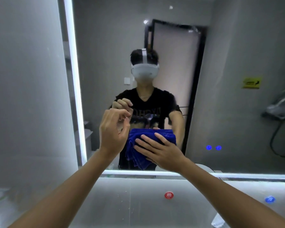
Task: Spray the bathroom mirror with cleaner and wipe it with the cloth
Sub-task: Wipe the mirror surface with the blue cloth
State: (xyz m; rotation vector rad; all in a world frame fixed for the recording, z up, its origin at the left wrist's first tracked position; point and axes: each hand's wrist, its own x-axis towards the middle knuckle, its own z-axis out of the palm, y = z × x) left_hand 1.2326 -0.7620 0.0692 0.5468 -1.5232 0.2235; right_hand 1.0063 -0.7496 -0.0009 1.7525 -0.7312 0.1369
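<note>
The bathroom mirror (220,63) fills the wall ahead, edged by a lit white strip. A folded blue cloth (138,148) is pressed flat against the lower middle of the glass under my right hand (161,150), whose fingers are spread over it. My left hand (113,129) hovers just left of the cloth, close to the glass, fingers curled with thumb and forefinger pinched and nothing visible in them. No spray bottle is in view. My reflection stands in the glass behind both hands.
Two blue touch icons (213,147) glow on the mirror's lower right. Below the mirror is a grey splashback with a red round sticker (169,195) and a blue one (270,199). A grey wall (23,96) bounds the left.
</note>
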